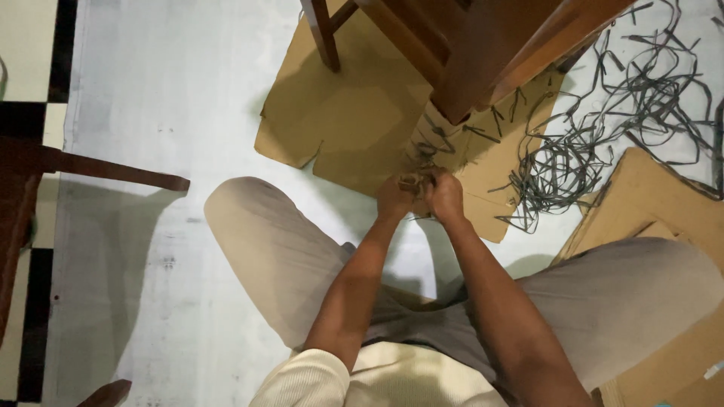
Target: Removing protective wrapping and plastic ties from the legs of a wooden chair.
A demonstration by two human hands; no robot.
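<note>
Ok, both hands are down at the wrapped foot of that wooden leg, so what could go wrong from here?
The left hand and right hand pinch something small at the wrapped leg; a hard pull might loosen the wrapping or shift the leg on the flattened cardboard. The loose dark strips lie close to the right hand, so they could tangle with the piece being worked. Low light makes the grip itself hard to judge.

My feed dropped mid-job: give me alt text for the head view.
Seated on the floor, a person's left hand and right hand together pinch dark strips wrapped around a wooden furniture leg. Flattened cardboard lies beneath, with loose strips piled right.
</note>
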